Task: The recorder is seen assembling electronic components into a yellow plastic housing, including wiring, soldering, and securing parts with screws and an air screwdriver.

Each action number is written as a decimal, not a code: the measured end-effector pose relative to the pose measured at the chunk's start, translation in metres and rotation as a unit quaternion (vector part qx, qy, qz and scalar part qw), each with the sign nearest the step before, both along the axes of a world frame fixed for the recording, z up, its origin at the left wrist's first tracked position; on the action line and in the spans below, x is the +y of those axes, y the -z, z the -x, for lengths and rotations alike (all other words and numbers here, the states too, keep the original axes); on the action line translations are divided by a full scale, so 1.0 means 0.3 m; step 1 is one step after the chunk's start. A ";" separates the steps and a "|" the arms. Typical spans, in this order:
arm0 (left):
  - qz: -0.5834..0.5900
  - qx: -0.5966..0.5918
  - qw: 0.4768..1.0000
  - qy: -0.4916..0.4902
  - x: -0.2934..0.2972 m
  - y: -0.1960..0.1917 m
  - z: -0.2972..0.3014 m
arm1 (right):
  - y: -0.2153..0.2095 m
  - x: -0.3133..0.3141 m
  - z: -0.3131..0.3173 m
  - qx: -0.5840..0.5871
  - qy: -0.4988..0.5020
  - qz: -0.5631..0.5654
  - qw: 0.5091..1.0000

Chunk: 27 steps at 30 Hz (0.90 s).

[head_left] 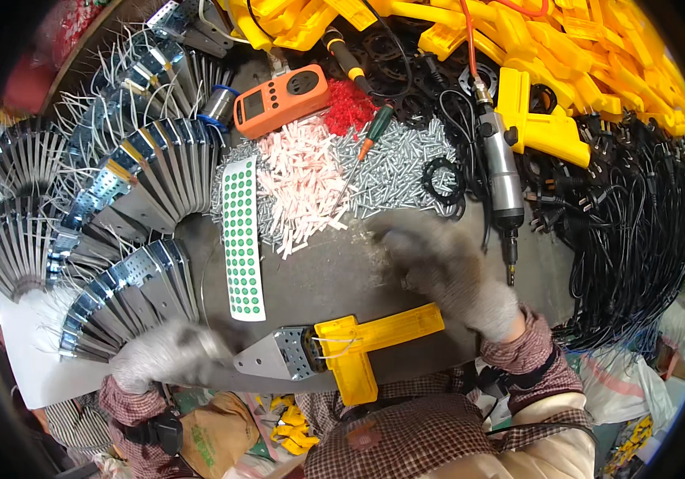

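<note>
Left hand point(168, 351) on metal plate point(279, 355) — yellow handle point(374, 335) attached; right hand point(454, 271) above

Yellow plastic housing point(374, 339); silver-grey perforated metal plate point(283, 355); grey knit gloves on left hand point(159, 355) and right hand point(454, 271); white sticker strip point(242, 239), green dots; orange meter point(281, 100); red-checked sleeves point(530, 351).

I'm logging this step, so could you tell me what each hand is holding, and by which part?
The left hand grips the metal plate at its narrow left end. The right hand is blurred above the table; whether it holds anything cannot be told.
</note>
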State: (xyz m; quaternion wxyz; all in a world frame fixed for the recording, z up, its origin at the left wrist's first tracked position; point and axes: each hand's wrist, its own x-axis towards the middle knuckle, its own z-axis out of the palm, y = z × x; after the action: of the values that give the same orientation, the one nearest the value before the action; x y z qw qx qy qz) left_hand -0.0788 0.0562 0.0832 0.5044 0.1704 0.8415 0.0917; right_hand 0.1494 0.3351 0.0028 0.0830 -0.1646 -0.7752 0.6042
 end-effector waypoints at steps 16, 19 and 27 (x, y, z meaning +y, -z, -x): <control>-0.339 0.311 0.878 0.132 0.814 0.264 0.076 | 0.183 -0.054 0.014 0.152 0.009 -0.011 0.988; -0.357 0.193 0.910 0.076 0.746 0.249 0.072 | 0.073 0.003 0.008 0.016 0.036 0.310 0.950; -0.382 -0.139 0.905 -0.123 0.336 0.131 -0.319 | 0.032 0.026 0.033 0.092 0.155 0.302 0.936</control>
State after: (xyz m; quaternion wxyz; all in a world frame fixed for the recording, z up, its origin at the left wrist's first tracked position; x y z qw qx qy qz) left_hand 0.0169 0.1570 0.0440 0.4976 0.2310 0.6775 0.4899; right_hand 0.1394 0.3429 -0.0068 0.1929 -0.2440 -0.5100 0.8020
